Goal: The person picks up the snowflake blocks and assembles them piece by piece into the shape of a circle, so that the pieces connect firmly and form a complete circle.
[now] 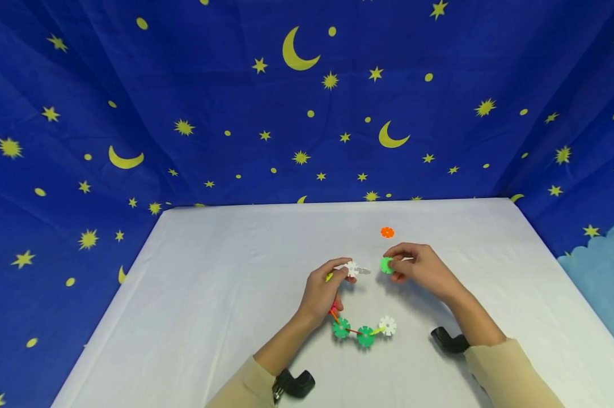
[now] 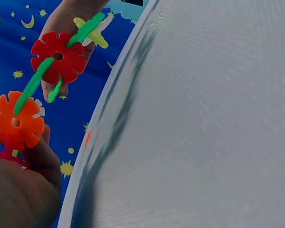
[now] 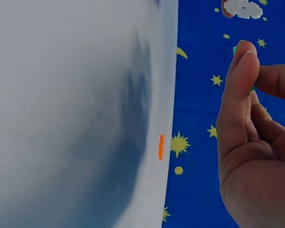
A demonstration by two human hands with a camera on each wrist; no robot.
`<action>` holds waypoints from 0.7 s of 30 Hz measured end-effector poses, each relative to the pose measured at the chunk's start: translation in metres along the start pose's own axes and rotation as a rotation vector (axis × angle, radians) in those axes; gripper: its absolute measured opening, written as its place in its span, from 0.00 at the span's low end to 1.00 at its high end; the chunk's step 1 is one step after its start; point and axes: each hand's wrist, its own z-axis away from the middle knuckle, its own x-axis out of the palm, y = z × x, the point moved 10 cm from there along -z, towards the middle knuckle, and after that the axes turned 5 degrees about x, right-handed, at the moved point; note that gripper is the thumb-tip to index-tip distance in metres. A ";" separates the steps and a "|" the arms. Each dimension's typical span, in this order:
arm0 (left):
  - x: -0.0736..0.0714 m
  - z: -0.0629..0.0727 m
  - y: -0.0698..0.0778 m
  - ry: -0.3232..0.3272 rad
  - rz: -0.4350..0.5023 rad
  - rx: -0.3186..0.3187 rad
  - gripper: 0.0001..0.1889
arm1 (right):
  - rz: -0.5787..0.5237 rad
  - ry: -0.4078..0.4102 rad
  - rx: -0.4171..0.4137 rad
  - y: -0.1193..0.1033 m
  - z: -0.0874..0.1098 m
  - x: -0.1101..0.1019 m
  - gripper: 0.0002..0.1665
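My left hand (image 1: 322, 292) pinches a chain of notched plastic discs near its upper end, with a white disc (image 1: 352, 269) between thumb and fingers. From under that hand the chain curves down through green discs (image 1: 365, 336) to another white disc (image 1: 388, 326) at its other end. Seen in the left wrist view, the links include an orange disc (image 2: 17, 122) and a red disc (image 2: 66, 56), joined by green ones turned edge-on. Across a small gap, my right hand (image 1: 414, 265) pinches a light green disc (image 1: 385, 265), which its fingers mostly cover in the right wrist view.
A loose orange disc (image 1: 387, 232) lies on the white table (image 1: 235, 272), beyond the right hand. Black wrist-worn pieces (image 1: 299, 384) show under both forearms. Blue star-patterned cloth (image 1: 255, 113) hangs behind the table and at its sides.
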 end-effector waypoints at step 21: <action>-0.001 0.000 0.000 0.010 -0.012 -0.003 0.14 | -0.033 -0.077 -0.015 -0.006 0.010 0.022 0.19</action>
